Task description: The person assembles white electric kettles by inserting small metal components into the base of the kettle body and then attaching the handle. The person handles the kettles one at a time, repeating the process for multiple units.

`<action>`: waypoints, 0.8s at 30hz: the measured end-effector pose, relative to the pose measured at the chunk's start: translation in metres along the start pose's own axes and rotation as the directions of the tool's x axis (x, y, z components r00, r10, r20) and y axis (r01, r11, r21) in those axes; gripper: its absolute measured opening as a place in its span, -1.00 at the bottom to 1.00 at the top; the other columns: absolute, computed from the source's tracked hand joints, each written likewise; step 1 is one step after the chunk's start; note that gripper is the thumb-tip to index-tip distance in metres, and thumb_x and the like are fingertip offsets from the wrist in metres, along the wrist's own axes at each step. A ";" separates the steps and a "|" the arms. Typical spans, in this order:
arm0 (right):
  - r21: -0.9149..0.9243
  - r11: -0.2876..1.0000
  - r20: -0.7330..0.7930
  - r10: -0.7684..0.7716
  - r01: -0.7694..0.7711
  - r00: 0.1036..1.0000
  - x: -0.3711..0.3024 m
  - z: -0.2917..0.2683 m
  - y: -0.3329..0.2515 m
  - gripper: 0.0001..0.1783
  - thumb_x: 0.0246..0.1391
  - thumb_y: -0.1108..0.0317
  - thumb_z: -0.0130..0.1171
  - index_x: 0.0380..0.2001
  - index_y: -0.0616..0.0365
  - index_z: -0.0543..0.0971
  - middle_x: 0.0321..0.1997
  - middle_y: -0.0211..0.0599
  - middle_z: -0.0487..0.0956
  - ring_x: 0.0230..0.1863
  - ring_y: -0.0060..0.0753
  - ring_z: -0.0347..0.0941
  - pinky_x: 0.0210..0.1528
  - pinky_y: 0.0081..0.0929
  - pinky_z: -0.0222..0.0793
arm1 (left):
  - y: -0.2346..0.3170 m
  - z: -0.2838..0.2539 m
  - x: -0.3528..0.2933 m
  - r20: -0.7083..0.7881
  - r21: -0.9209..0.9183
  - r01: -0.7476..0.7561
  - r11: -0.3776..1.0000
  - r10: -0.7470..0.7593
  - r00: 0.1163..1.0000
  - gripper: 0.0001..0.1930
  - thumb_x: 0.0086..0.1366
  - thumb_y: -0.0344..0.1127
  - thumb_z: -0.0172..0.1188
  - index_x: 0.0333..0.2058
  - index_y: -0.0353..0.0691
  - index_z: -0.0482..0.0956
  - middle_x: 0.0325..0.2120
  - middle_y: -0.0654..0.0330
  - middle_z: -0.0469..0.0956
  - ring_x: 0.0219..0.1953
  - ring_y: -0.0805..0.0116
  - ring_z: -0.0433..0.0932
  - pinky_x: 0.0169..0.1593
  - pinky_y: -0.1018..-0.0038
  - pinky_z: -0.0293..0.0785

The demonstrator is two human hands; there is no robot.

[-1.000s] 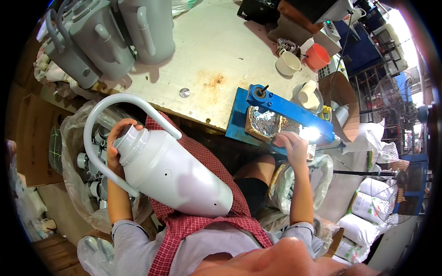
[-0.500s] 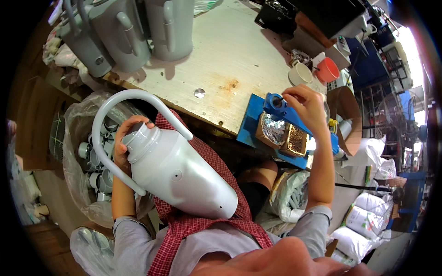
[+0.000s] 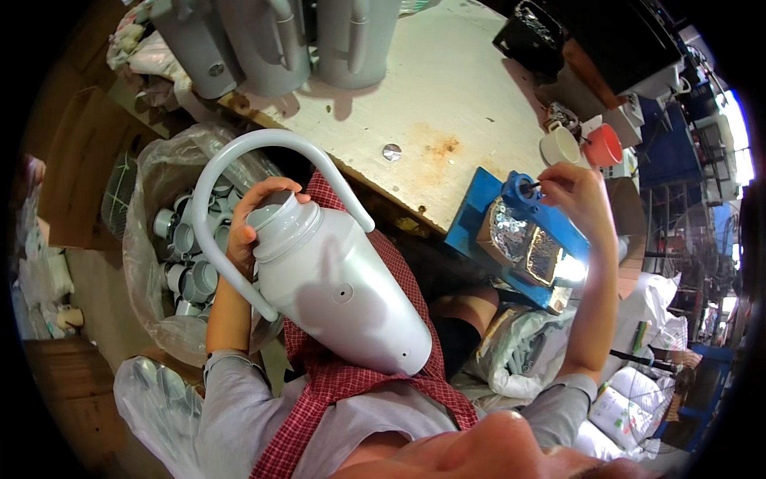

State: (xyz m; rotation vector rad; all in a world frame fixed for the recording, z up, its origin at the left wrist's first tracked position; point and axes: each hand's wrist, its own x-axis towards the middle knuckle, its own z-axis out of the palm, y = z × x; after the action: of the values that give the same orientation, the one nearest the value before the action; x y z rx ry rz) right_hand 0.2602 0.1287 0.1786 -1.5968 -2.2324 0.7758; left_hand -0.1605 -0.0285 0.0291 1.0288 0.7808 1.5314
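Note:
My left hand (image 3: 243, 227) is wrapped round the neck of a large pale grey bottle (image 3: 351, 279), which lies tilted across my lap, its mouth toward the upper left. A big grey loop handle (image 3: 209, 231) arches over the neck. On the bottle's side there are a round recess with a hole and a smaller hole near the base. My right hand (image 3: 576, 195) pinches a thin dark piece (image 3: 531, 185) at a blue ring-shaped holder (image 3: 515, 191). Beside the holder, a box of shiny round pieces (image 3: 504, 231) and a box of small brass-coloured pieces (image 3: 542, 259) sit on a blue board (image 3: 472, 209).
Several grey handled vessels (image 3: 275, 48) stand on the table (image 3: 343, 120) at the far left. One silver disc (image 3: 391, 152) lies near its edge. A beige cup (image 3: 560, 147) and a red cup (image 3: 602, 145) stand farther right. A plastic bag (image 3: 152, 271) of grey parts is at my left.
The whole scene has shifted right in the picture. My right fingers have moved slightly right of the blue ring, still pinched. The left hand keeps its hold on the bottle.

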 end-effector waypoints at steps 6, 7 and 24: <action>-0.068 0.993 -0.121 0.088 -0.096 0.989 -0.002 0.017 -0.013 -0.86 0.12 0.43 0.19 -0.37 0.32 0.62 -0.54 -0.24 0.63 -0.51 -0.55 0.60 -0.46 -0.64 0.50 | 0.002 -0.013 -0.010 -0.008 -0.013 -0.028 1.000 0.028 1.000 -0.10 -0.05 0.31 0.32 0.03 -0.40 0.41 -0.04 -0.02 0.42 0.03 0.16 0.49 0.06 0.28 0.50; -0.081 0.992 -0.160 0.087 -0.100 0.983 -0.004 0.020 -0.014 -0.85 0.13 0.42 0.19 -0.38 0.32 0.62 -0.56 -0.25 0.62 -0.52 -0.56 0.60 -0.47 -0.64 0.49 | 0.001 -0.017 -0.011 0.013 -0.015 -0.039 0.999 0.039 0.999 -0.10 -0.02 0.30 0.31 0.06 -0.39 0.39 -0.02 -0.04 0.39 0.05 0.14 0.47 0.05 0.28 0.50; -0.101 0.995 -0.062 -0.015 0.009 0.998 0.141 0.267 0.003 -0.58 -0.17 0.21 0.39 -0.20 0.14 0.59 -0.21 -0.08 0.60 -0.17 -0.01 0.55 -0.14 -0.20 0.46 | 0.002 -0.065 -0.015 0.028 0.219 -0.172 0.960 0.171 0.985 -0.20 0.07 0.36 0.17 -0.05 -0.36 0.45 -0.04 -0.08 0.37 -0.04 0.14 0.47 0.08 0.25 0.41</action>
State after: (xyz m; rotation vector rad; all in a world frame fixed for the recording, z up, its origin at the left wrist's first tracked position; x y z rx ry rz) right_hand 0.0752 0.1925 -0.0511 -1.6283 -2.2672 0.6103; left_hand -0.2198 -0.0408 0.0015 1.2948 0.8893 1.6107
